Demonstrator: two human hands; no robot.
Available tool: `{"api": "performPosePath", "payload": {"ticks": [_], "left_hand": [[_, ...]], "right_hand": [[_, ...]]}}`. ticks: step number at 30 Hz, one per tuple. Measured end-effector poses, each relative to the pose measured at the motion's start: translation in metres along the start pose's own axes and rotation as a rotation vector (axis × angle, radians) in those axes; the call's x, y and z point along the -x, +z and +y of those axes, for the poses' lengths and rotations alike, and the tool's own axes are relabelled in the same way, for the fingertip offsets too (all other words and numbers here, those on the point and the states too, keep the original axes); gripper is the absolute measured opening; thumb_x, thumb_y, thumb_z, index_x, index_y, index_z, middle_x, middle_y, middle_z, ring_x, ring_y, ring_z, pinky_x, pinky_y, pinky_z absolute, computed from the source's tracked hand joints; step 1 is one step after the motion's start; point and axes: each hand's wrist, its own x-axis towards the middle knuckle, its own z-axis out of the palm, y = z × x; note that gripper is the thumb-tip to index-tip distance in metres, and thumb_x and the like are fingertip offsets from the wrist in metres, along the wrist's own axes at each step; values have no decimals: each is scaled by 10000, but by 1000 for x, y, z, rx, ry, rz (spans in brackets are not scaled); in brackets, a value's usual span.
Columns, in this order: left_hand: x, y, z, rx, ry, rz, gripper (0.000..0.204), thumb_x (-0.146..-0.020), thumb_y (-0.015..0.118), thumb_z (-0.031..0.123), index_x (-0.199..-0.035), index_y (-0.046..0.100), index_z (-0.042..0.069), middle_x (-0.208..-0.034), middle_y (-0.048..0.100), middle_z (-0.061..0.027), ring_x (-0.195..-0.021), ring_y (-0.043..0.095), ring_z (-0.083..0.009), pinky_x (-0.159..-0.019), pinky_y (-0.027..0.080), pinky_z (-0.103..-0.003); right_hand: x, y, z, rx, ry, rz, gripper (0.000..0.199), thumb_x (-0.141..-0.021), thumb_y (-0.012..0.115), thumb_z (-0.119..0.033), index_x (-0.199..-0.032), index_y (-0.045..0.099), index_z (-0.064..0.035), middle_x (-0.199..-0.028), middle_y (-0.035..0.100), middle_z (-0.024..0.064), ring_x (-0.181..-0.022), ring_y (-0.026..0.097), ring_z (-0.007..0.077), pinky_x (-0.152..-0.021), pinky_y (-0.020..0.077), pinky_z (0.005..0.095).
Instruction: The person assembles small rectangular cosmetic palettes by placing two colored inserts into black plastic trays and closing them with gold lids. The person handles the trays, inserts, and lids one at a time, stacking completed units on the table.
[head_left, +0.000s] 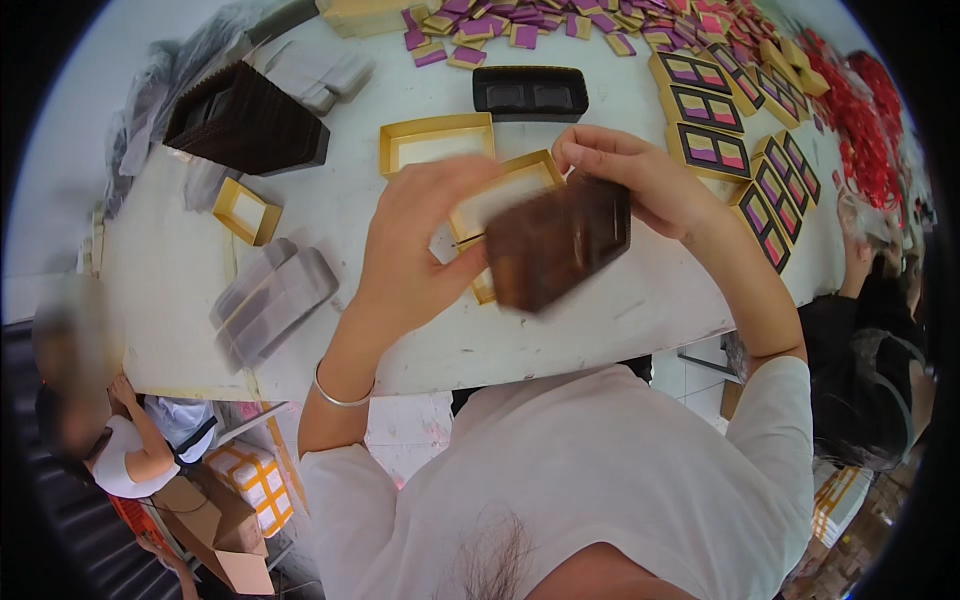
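Brown tray: centre of the frame, blurred and tilted above the table [345, 345], probably angled to turn it over the box.
Right hand [655, 185]: fingers bent, apparently gripping the brown tray [565, 245] at its right end.
Left hand [405, 235]: thumb by the tray's left end, perhaps steadying it; blur hides whether the fingers grasp anything.
Gold box [543, 165]: partly behind the tray, between the hands, likely for easy reach.
Tray stack [245, 120]: upper left, nested, presumably saving room.
Filled boxes [710, 150]: upper right, grouped apart.
Wrapped pieces [525, 36]: top edge, heaped loosely.

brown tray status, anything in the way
Right hand on brown tray, left hand at its other end. Tray tilted, blurred, partly hiding open gold box.
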Motion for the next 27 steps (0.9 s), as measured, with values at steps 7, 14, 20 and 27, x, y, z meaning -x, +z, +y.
{"api": "performPosePath", "payload": {"ticks": [7, 14, 20, 27], "left_hand": [[26, 13, 36, 377, -238, 101, 642, -675, 744, 99, -1263, 485, 87, -1333, 470, -112, -1038, 527, -277, -870, 422, -375], [36, 37, 34, 208, -280, 135, 565, -698, 784, 213, -1185, 564, 31, -1125, 606, -125, -1017, 569, -266, -898, 431, -358], [49, 37, 28, -8, -321, 89, 694, -660, 825, 308, -1229, 521, 52, -1270, 472, -131, -1031, 530, -287, -876, 441, -368], [60, 48, 21, 128, -415, 11, 776, -655, 828, 224, -1309, 449, 52, -1234, 480, -148, -1077, 538, -303, -852, 494, -357]], "right_hand": [[7, 9, 8, 343, -3, 143, 375, -949, 490, -472, -976, 492, -98, -759, 510, -2, -693, 450, 48, -620, 372, 198], [18, 22, 22, 440, -370, 33, 505, -909, 541, -491, -1231, 493, -106, -1008, 503, 56, -862, 499, 127, -749, 419, 246], [32, 6, 30, 1145, -753, 3, 465, -690, 769, -179, -1128, 629, -105, -1058, 532, 136, -884, 578, 281, -730, 484, 363], [32, 17, 37, 1322, -739, 64, 513, -656, 773, -152, -1138, 625, -56, -1093, 510, 156, -846, 567, 266, -707, 473, 361]]}}
